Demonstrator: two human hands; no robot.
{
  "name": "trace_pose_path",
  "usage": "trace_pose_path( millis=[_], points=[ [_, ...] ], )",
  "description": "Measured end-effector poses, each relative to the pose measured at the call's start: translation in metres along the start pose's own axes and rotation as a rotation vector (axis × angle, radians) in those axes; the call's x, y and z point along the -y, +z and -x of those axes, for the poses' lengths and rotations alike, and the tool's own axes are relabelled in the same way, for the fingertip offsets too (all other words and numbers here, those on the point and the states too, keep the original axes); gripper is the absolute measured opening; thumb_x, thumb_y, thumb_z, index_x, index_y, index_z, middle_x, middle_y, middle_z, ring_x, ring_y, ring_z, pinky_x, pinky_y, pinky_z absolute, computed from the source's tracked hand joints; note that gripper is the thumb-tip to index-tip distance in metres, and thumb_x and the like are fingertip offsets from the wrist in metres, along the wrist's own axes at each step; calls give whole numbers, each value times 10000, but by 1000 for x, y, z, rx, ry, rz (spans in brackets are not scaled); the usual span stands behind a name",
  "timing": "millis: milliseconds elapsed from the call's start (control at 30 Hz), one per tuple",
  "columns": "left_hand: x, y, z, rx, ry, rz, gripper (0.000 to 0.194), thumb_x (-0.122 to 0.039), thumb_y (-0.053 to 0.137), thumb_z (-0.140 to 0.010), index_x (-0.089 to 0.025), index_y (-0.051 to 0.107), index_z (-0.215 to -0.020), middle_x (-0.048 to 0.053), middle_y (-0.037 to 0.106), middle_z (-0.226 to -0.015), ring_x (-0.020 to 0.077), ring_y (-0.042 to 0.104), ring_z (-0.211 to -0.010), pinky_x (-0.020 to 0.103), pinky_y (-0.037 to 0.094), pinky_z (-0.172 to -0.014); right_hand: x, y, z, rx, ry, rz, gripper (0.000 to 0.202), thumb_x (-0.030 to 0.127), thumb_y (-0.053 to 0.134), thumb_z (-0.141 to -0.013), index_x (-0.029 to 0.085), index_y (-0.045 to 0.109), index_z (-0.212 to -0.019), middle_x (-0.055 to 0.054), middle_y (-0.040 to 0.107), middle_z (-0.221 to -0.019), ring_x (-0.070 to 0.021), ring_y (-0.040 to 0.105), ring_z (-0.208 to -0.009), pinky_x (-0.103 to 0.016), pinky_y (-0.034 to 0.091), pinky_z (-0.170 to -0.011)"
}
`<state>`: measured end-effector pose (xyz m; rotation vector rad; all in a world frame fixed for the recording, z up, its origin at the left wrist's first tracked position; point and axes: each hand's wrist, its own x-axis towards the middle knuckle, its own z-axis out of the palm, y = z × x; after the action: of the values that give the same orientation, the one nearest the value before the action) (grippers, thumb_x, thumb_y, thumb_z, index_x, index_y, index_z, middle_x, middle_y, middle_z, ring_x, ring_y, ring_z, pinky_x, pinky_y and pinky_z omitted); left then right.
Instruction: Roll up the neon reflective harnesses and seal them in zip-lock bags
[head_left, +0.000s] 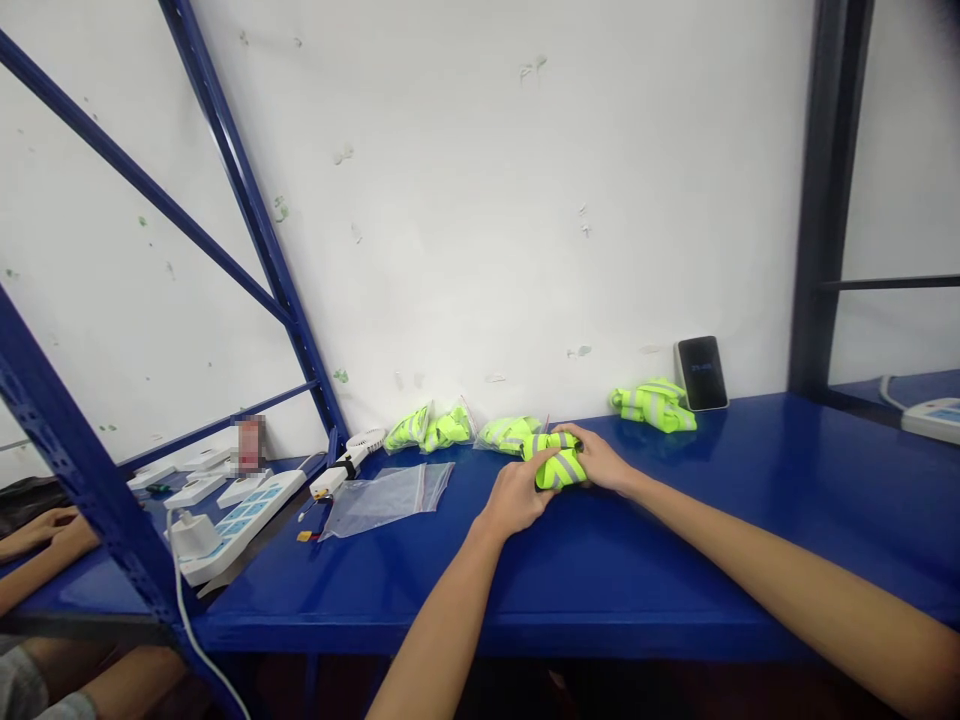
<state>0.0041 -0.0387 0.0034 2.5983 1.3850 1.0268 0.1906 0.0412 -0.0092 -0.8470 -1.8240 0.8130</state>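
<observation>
A folded neon-yellow reflective vest (561, 468) with grey stripes is held just above or on the blue table, between my two hands. My left hand (517, 492) grips its left side, thumb across the front. From the right, my right hand (598, 460) closes around the other side, its fingers partly hidden behind the cloth. Right behind the vest lies a bagged yellow vest (508, 434). Two more bagged vests, one at the far left (407, 428) and one beside it (448, 428), rest along the wall. A loose, crumpled vest (654, 404) sits further right.
Clear zip bags (390, 500) lie flat left of my hands, near a small white fan (366, 440). A phone-like device (703, 373) leans on the wall. Beyond the blue rack post (90, 470) are a power strip (244, 525) and another person's hands (56, 535).
</observation>
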Motion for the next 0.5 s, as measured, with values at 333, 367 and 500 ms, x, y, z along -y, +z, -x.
trace_pose_path(
  millis=[333, 367, 500],
  points=[
    [2, -2, -3, -247, 109, -173, 424, -535, 647, -779, -243, 677, -1085, 66, 544, -923, 216, 524, -882, 345, 455, -796, 12, 3, 7, 225, 4, -68, 483, 253, 682, -667, 197, 563, -1132, 5, 628, -810, -108, 504, -543, -228, 442, -501],
    [2, -1, -4, -265, 98, -152, 374, -509, 646, -789, -228, 685, -1034, 65, 530, -924, 214, 514, -888, 346, 452, -805, 16, 4, 8, 248, -28, -80, 465, 260, 680, -678, 193, 564, -1123, -4, 627, -847, -108, 510, -570, -227, 448, -517],
    [2, -1, -6, -312, 55, -13, 228, -402, 629, -826, -192, 663, -908, 73, 535, -1016, 220, 511, -989, 365, 422, -907, 26, 6, 10, 316, -81, -142, 357, 237, 593, -746, 187, 571, -1099, -10, 612, -885, -104, 513, -621, -210, 449, -545]
  ],
)
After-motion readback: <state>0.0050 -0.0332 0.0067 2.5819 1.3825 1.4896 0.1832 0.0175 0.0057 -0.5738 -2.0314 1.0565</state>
